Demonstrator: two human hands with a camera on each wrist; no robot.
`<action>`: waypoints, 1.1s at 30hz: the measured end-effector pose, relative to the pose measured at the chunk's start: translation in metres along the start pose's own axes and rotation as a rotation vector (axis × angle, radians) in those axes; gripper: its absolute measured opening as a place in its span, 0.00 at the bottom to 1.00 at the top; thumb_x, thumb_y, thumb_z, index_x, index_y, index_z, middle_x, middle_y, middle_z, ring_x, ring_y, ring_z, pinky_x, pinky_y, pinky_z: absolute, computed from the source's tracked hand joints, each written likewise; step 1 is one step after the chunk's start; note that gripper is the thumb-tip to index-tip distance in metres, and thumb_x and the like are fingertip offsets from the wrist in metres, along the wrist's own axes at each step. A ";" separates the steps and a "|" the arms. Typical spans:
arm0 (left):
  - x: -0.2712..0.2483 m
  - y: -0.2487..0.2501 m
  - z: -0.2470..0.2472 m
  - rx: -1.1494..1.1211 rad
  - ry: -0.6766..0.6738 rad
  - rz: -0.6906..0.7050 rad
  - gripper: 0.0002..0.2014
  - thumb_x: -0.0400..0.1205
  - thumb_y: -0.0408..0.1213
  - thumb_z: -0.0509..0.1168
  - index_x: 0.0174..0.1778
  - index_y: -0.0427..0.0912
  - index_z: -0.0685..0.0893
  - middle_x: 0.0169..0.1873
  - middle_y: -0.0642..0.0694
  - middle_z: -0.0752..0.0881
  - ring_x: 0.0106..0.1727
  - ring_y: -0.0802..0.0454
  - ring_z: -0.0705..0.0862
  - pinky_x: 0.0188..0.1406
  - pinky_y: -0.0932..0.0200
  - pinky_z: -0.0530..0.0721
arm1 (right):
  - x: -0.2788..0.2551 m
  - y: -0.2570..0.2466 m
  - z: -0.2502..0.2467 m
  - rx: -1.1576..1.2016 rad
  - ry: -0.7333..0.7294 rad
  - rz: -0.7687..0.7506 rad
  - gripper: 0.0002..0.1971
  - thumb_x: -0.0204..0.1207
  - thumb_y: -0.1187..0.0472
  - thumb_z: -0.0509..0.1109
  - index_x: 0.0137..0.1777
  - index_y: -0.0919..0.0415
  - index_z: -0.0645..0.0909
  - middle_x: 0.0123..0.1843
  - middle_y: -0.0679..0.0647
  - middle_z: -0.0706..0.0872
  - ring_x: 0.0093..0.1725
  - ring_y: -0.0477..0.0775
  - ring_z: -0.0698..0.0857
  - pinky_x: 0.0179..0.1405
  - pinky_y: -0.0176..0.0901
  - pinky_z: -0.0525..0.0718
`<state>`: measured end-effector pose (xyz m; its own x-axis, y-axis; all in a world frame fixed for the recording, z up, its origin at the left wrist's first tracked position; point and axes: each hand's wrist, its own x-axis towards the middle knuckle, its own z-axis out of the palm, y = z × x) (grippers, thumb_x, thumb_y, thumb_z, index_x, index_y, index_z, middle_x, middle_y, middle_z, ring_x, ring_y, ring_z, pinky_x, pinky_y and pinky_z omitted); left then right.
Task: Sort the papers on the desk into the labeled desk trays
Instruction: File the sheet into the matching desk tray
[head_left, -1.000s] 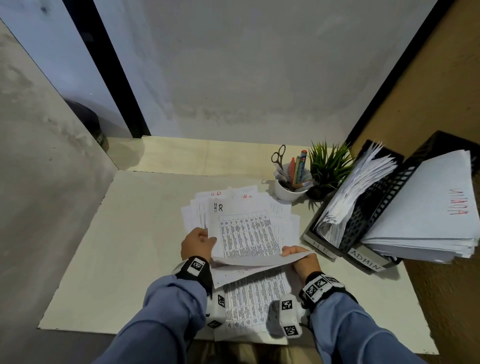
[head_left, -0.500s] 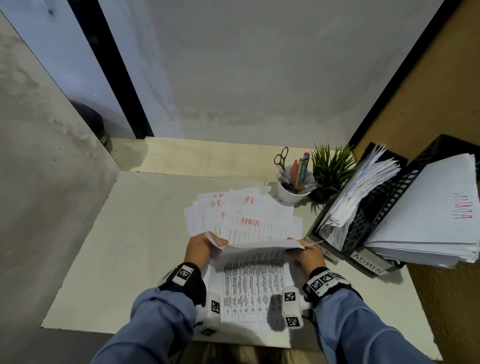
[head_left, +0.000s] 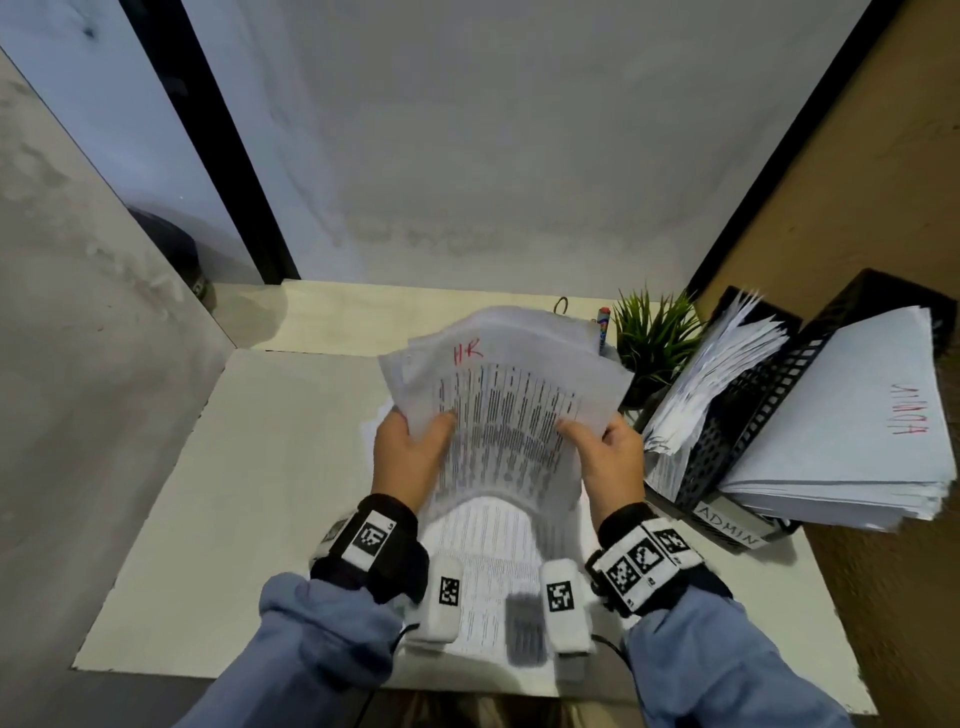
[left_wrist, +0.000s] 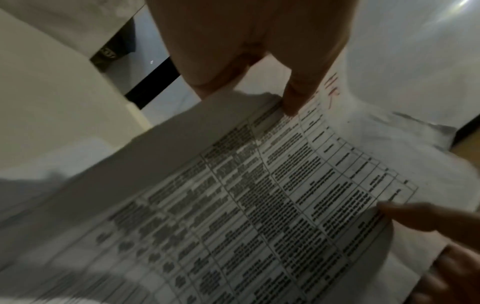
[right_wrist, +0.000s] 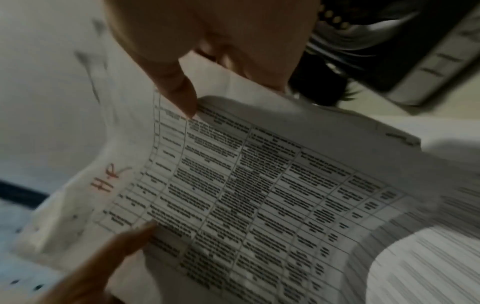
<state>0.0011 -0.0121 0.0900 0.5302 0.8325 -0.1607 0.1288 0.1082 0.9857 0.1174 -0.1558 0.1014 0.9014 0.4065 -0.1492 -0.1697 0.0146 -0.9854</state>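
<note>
White printed sheets make up the stack of papers (head_left: 506, 410), lifted off the bench (head_left: 249, 493) and bowed between both hands. The left hand (head_left: 410, 457) grips its left edge, thumb on the printed face and fingers curled behind; the right hand (head_left: 605, 457) grips the right edge the same way. The top sheet carries a red "HR" mark (head_left: 467, 352) near its far end. Judging by the sag, the stack is light and limp, and loose sheets will probably slide over one another, so a two-sided hold near the middle of the long edges suits it better than one corner. More papers (head_left: 483, 566) lie flat on the bench below the wrists. To the right stand the black trays: the nearer one bears an ADMIN label (head_left: 727, 525) and holds a thick pile; the HR tray (head_left: 737, 379) next to it, just beside the right hand, holds fanned sheets
</note>
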 end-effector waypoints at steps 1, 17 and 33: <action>0.000 0.005 -0.001 -0.006 0.029 0.022 0.03 0.79 0.31 0.67 0.46 0.42 0.82 0.39 0.46 0.88 0.40 0.53 0.86 0.38 0.60 0.86 | -0.003 -0.004 0.002 0.019 0.018 -0.054 0.09 0.74 0.74 0.68 0.50 0.62 0.81 0.42 0.48 0.88 0.40 0.40 0.87 0.37 0.27 0.82; -0.013 0.021 -0.005 0.358 -0.052 0.146 0.07 0.77 0.37 0.70 0.37 0.54 0.83 0.28 0.48 0.86 0.27 0.54 0.83 0.28 0.58 0.84 | 0.011 -0.030 -0.022 -0.573 0.226 -0.295 0.11 0.78 0.57 0.68 0.59 0.56 0.80 0.51 0.48 0.83 0.46 0.43 0.82 0.48 0.38 0.84; 0.022 0.159 0.159 0.875 -0.433 0.579 0.04 0.75 0.35 0.68 0.43 0.43 0.79 0.34 0.49 0.79 0.36 0.50 0.77 0.34 0.63 0.71 | 0.091 -0.032 -0.117 -0.478 0.373 0.238 0.03 0.68 0.67 0.58 0.40 0.63 0.72 0.34 0.59 0.76 0.30 0.58 0.76 0.32 0.46 0.75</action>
<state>0.1660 -0.0632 0.2356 0.9237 0.3578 0.1369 0.2215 -0.7905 0.5709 0.2517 -0.2262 0.1098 0.9535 0.0025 -0.3015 -0.2635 -0.4793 -0.8372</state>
